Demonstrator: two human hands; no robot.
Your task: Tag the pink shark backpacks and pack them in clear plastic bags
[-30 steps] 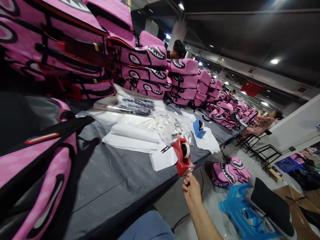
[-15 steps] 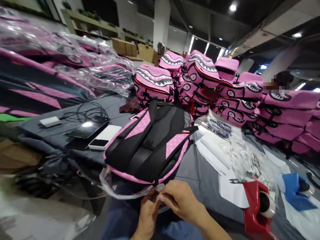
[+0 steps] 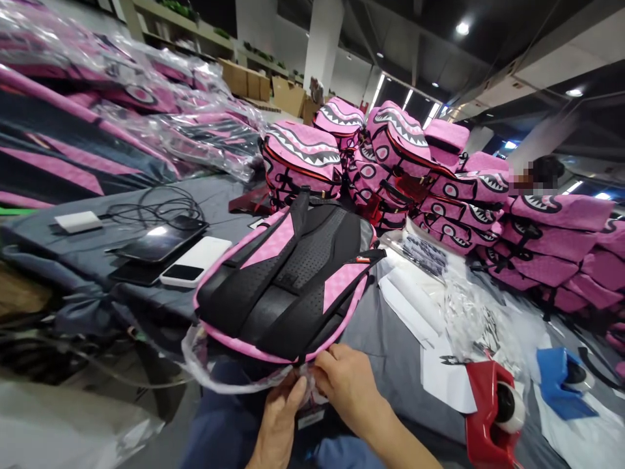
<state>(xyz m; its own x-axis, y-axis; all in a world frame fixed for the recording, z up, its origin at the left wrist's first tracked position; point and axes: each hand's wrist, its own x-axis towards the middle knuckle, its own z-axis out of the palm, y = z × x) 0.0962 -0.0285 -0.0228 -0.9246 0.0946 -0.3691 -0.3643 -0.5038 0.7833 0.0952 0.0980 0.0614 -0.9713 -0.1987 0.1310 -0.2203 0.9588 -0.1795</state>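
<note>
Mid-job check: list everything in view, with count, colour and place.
backpack: one, black and pink, centre
clear plastic: one strip, colourless, backpack's near edge
stacked backpacks: many, pink, behind
wrapped bags: several, pink, left
slab: one, white, left
glossy device: one, black, left
cable loops: several, black, left
tape dispensers: two, red and blue, right
nippers: one, dark, right
paper: several sheets, white, right
clear packets: several, colourless, right
table: one, grey, beneath
cartons: several, brown, back
person: one, right rear
left hand: one, pinching plastic
right hand: one, pinching plastic
</note>
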